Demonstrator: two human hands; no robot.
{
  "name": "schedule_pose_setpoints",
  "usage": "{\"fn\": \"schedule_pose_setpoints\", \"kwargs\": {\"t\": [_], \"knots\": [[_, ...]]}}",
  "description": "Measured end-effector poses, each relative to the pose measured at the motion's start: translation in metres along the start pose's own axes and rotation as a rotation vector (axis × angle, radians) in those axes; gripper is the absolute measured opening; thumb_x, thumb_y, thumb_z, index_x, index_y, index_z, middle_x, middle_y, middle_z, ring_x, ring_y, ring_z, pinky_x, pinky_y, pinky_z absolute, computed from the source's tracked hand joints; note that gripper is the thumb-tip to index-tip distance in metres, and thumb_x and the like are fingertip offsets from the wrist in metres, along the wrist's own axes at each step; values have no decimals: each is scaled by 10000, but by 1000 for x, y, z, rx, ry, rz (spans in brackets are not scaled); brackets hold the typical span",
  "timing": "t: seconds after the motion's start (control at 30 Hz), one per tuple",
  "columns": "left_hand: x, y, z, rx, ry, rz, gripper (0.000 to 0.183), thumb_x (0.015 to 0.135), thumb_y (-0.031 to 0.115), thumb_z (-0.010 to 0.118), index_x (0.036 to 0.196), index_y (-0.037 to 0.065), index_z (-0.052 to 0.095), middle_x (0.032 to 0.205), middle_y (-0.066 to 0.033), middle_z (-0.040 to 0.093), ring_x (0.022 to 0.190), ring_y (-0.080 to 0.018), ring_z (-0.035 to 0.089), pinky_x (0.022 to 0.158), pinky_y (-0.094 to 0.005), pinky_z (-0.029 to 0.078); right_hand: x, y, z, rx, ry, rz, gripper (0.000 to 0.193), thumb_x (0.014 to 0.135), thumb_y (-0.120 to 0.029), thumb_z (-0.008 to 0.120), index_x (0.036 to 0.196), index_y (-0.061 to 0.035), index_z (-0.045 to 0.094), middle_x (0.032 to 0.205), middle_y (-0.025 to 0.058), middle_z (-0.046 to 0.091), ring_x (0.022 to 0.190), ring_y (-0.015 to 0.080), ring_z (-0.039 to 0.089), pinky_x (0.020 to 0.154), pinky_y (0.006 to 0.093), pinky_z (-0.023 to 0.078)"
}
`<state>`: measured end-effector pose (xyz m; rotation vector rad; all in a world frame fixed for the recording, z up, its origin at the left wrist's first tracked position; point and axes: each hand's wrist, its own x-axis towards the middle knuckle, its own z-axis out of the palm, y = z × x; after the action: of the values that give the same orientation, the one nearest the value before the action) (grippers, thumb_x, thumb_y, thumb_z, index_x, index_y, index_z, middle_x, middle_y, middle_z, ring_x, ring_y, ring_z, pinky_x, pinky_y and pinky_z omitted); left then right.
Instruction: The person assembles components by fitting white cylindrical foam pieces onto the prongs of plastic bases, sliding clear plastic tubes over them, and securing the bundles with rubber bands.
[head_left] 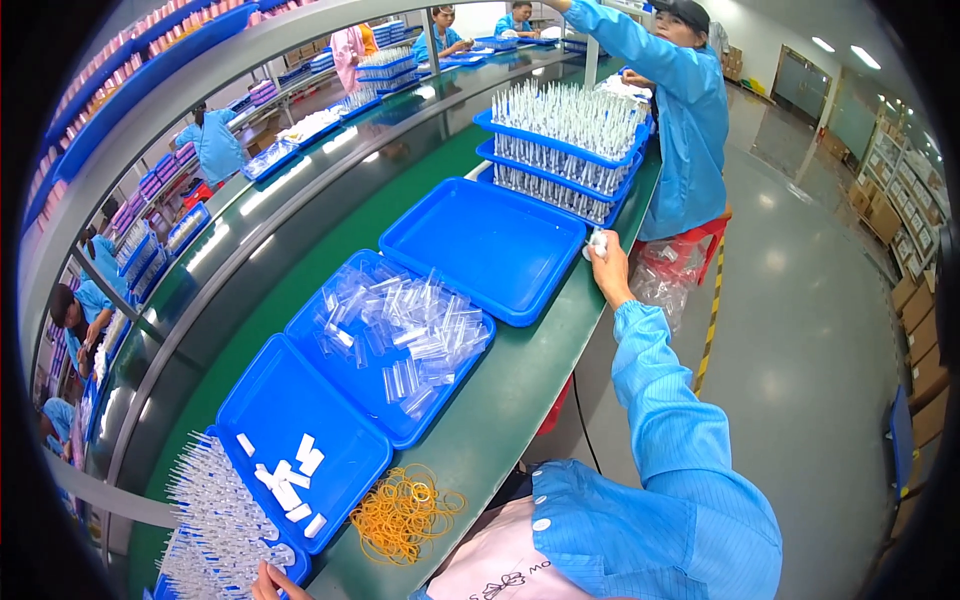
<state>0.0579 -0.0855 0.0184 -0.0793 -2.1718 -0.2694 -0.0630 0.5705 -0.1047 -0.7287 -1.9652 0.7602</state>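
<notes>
My right hand [610, 268] is stretched out past the near corner of a bare blue tray [485, 245]. Its fingers are closed on a small white object [598, 241], whose kind is unclear. At the lower left, the bent fingers of my left hand [272, 582] are at the near rim of a blue tray packed with thin whitish upright pieces [215, 520]. What those fingers pinch, if anything, is hidden, and the picture's edge cuts the hand off. Beside that tray, another blue tray [340, 425] holds several short white pieces [285, 485].
Clear plastic sleeves [420, 335] lie heaped in a blue tray. Yellow rubber bands [400, 515] are piled on the green table [470, 430]. Stacked blue trays of upright pieces [565, 130] stand farther along, near a co-worker's blue sleeve [640, 40]. A red stool [715, 245] is beyond my right arm.
</notes>
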Motion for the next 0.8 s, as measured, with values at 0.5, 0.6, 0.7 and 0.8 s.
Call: {"fn": "schedule_pose_setpoints", "kwargs": {"t": [0.5, 0.6, 0.7, 0.8], "knots": [[23, -12, -7, 20, 49, -122, 80, 804, 68, 664, 852, 3, 664, 736, -128, 627, 603, -259, 582, 540, -323, 476, 142, -313, -14, 661, 1, -687, 342, 876, -226, 591, 1133, -21, 496, 991, 47, 549, 920, 143, 509, 816, 268, 407], [31, -15, -6, 59, 14, -170, 78, 803, 82, 666, 854, 23, 674, 728, -116, 630, 600, -263, 585, 541, -337, 472, 216, -406, 21, 456, 56, -695, 370, 833, -324, 576, 1021, -8, 538, 965, 135, 585, 910, 210, 550, 792, 327, 415], [40, -20, -8, 174, -21, -149, 73, 802, 79, 666, 848, 23, 674, 735, -117, 634, 606, -269, 589, 553, -346, 476, 239, -485, 61, 461, 98, -689, 574, 782, -463, 569, 1168, -41, 529, 1111, 215, 585, 1052, 344, 545, 876, 366, 410], [50, -1, -11, 259, 9, -131, 87, 813, 112, 658, 881, 61, 678, 677, -105, 599, 567, -273, 559, 526, -359, 456, 265, -530, 110, 284, 187, -510, 583, 753, -489, 554, 1156, -68, 534, 1103, 188, 601, 1055, 366, 546, 875, 523, 354]]}}
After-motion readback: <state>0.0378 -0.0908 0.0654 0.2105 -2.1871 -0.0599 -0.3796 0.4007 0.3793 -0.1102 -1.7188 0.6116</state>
